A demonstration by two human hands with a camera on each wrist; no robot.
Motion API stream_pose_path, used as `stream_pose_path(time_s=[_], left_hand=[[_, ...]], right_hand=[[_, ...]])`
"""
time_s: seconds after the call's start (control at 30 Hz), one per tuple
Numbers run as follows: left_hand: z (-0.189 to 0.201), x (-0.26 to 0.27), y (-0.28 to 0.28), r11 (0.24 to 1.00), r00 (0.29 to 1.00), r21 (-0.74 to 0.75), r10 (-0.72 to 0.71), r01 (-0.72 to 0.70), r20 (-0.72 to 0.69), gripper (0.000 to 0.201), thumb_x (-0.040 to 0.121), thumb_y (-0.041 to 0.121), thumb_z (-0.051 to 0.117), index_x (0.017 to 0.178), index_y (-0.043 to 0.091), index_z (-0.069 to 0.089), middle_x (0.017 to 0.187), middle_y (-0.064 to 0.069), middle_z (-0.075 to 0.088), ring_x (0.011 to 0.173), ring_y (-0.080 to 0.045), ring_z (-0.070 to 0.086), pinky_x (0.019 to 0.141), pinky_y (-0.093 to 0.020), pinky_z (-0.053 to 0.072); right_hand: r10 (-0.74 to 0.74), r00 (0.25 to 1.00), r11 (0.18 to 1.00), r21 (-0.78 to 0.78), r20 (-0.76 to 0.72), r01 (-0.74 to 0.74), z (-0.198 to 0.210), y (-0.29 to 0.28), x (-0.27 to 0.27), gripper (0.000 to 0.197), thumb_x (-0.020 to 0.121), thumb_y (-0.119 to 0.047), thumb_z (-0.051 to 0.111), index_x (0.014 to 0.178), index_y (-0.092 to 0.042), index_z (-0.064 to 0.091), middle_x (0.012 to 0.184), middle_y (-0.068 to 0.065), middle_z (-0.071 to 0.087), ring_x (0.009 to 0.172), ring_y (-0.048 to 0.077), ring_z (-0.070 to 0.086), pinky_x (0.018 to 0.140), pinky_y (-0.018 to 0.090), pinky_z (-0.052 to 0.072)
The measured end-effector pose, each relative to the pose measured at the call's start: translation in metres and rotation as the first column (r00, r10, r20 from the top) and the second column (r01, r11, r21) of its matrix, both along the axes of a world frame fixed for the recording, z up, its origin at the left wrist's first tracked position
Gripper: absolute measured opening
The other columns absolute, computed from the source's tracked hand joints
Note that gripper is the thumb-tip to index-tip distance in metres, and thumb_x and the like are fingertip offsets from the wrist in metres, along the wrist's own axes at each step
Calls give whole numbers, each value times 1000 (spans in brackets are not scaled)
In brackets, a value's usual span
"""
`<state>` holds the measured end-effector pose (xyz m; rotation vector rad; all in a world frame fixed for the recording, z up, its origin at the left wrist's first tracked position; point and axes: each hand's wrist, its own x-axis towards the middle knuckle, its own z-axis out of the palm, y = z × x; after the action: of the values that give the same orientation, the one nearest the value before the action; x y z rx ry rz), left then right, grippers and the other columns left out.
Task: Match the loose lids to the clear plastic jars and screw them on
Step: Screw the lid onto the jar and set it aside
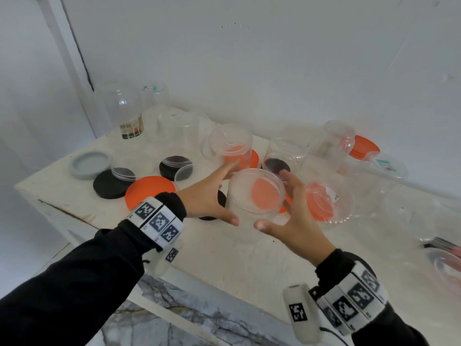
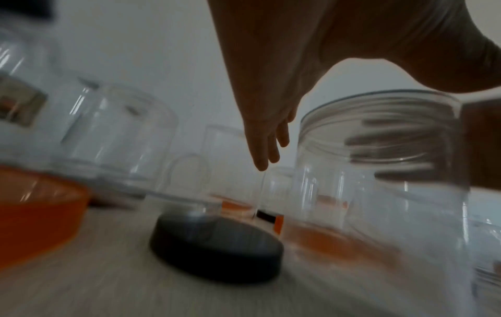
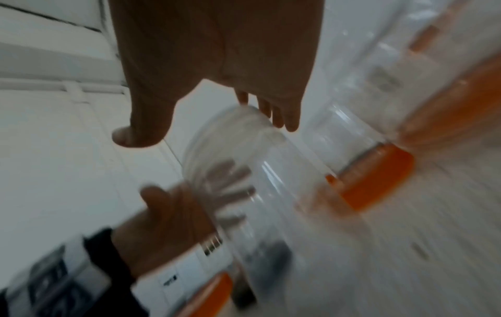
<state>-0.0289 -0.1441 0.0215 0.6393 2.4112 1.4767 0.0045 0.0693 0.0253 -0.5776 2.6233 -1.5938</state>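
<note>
Hands flank one clear jar (image 1: 257, 193) that stands upright and open-mouthed near the middle of the table (image 1: 224, 258). The left hand (image 1: 207, 196) is spread wide on the jar's left side, fingers straight, thumb reaching along the near side of its wall; whether the palm presses the plastic cannot be told. The right hand (image 1: 294, 218) is likewise wide on the jar's right side, fingers straight beside the rim, thumb stretched toward the left thumb, the two tips apart. Neither hand curls round anything. Through the jar's bottom an orange lid (image 1: 265, 196) shows beneath or just behind it.

In the left wrist view the same jar (image 2: 379, 171) rises at the right with its threaded neck plain, and a black lid (image 2: 216, 246) lies flat on the table just beside it. That view is blurred.

Toward the left edge of the table lie a large orange lid (image 1: 149, 191), a black lid (image 1: 109, 184) partly under a small clear jar (image 1: 123, 172), and a grey lid (image 1: 89, 164). More clear jars stand along the far edge by the wall, among them a labelled jar (image 1: 124, 113) at the far left corner. Another orange lid (image 1: 364, 146) lies toward the far right, behind a jar.
</note>
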Motion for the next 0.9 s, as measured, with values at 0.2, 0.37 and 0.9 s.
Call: stream_pose_path(time_s=[0.2,0.37,0.9], left_hand=[[-14,1,9,996,995,86,9,-18,103,119,43,52,84,138,39,15,145,7,29,136,-9,28,112,-42,28],[-16,-5,12,1000,994,7,9,-10,109,110,48,47,80,139,28,23,139,10,39,130,-6,36,111,-36,31],[-14,-8,9,1000,992,23,16,-19,125,79,42,43,77,110,53,39,114,31,47,109,20,43,94,-10,37]], right_hand=[[295,956,710,666,10,-226,72,-16,-23,106,64,-52,77,147,-30,14,150,-4,21,138,21,22,111,45,28],[342,920,346,885,191,-312,89,-38,-39,100,70,-47,75,146,-40,10,152,0,18,136,26,25,107,47,32],[433,866,132,933,250,-335,98,-50,-48,97,64,-22,82,137,-47,23,136,-3,22,105,17,32,84,37,45]])
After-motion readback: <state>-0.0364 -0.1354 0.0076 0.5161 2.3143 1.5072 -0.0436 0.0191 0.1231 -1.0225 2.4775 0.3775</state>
